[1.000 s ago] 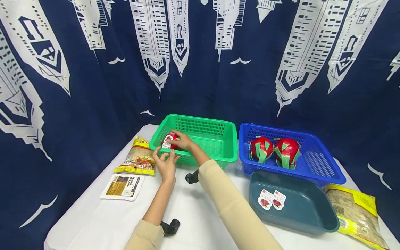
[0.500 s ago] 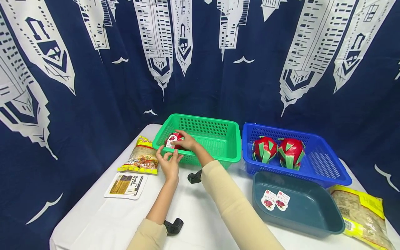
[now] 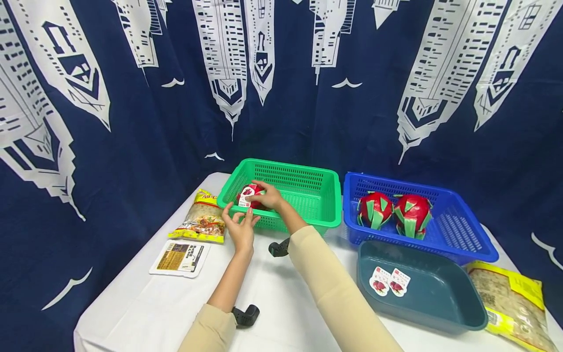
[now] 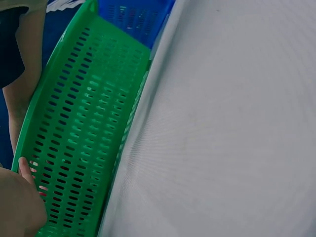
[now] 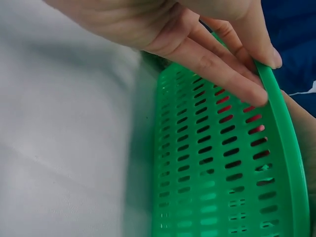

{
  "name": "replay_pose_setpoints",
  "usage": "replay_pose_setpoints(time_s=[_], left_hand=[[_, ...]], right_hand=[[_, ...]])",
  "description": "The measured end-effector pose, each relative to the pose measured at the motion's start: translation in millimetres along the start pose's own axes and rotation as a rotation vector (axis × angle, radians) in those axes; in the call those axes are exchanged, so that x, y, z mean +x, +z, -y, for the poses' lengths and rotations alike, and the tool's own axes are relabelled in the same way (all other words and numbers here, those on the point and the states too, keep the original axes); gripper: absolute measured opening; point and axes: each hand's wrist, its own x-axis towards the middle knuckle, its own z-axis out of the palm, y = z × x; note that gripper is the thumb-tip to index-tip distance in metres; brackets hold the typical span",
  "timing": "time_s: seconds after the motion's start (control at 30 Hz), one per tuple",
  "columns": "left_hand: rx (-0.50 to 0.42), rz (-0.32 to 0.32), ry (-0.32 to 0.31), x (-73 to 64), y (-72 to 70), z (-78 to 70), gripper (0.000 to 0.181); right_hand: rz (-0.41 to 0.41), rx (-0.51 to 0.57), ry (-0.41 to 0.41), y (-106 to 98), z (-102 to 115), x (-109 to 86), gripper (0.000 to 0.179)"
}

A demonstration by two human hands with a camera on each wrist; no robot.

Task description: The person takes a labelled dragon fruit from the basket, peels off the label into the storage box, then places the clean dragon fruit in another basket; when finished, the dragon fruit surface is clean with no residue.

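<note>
In the head view, a red dragon fruit (image 3: pixel 260 202) lies in the left end of the green basket (image 3: pixel 308 223). It bears a white label (image 3: pixel 245 197) with a fruit picture. My right hand (image 3: pixel 271 197) holds the fruit from the right, its thumb against the label. At the basket's front-left rim, my left hand (image 3: pixel 241 231) grips the edge. The right wrist view shows that hand's thumb (image 5: pixel 269 57) over the rim and its fingers (image 5: pixel 232 79) against the slotted outer wall. Red shows through the slots there, but most of the fruit is hidden.
Two dragon fruits (image 3: pixel 412 213) sit in a blue basket (image 3: pixel 466 232) at the right. A dark teal basin (image 3: pixel 433 303) before it contains two labels (image 3: pixel 389 281). Yellow-edged food bags (image 3: pixel 204 218) flank the baskets; a labelled white pack (image 3: pixel 180 257) lies at left.
The whole head view has shifted slightly, so everything appears farther right. Both hands keep about the same places at the fruit and the rim.
</note>
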Motion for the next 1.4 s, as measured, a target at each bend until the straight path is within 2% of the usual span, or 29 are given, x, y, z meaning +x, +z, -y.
replay_pose_setpoints(time_s=[0.1,0.23,0.33,0.43,0.6,0.73,0.83,0.87,0.97,1.07,1.23,1.4], left_hand=[[0.003,0.011,-0.006,-2.4,1.2,2.4,0.062],[-0.019,0.017,0.004,-1.9,1.7,2.9,0.063],[-0.040,0.012,0.011,-0.4,1.4,1.6,0.063],[-0.049,0.010,0.006,0.5,1.2,0.9,0.062],[-0.048,0.007,0.004,1.8,1.2,0.8,0.062],[-0.052,0.005,-0.004,0.9,1.9,-0.4,0.062],[-0.044,0.004,-0.019,-0.7,2.1,-1.1,0.061],[-0.036,0.007,-0.020,-0.9,1.9,-1.0,0.061],[-0.025,0.008,-0.021,-0.3,0.9,-1.4,0.060],[-0.027,0.012,-0.019,0.7,-0.1,-1.5,0.060],[-0.024,0.021,-0.021,-0.4,0.4,-1.4,0.062],[-0.021,0.030,-0.026,-2.4,1.3,-0.4,0.062]], right_hand=[[-0.072,0.019,-0.019,-6.3,-2.3,-6.1,0.066],[-0.177,0.064,-0.088,-21.6,1.2,-14.5,0.065],[-0.231,0.056,-0.159,-41.3,11.2,-25.4,0.065],[-0.262,0.030,-0.242,-67.0,25.9,-44.7,0.066],[-0.238,0.055,-0.388,-107.9,54.1,-97.5,0.067],[-0.143,0.074,-0.455,-126.8,77.3,-162.0,0.068],[-0.058,0.063,-0.450,-130.5,83.9,-211.6,0.069],[-0.030,0.062,-0.436,-129.5,82.7,-225.8,0.068],[0.047,0.057,-0.390,-121.7,58.4,-252.8,0.069],[0.121,0.108,-0.322,-106.8,23.5,-266.8,0.070],[0.208,0.165,-0.232,-79.4,-19.6,-274.5,0.070],[0.240,0.090,-0.223,-59.7,-41.2,-271.1,0.069]])
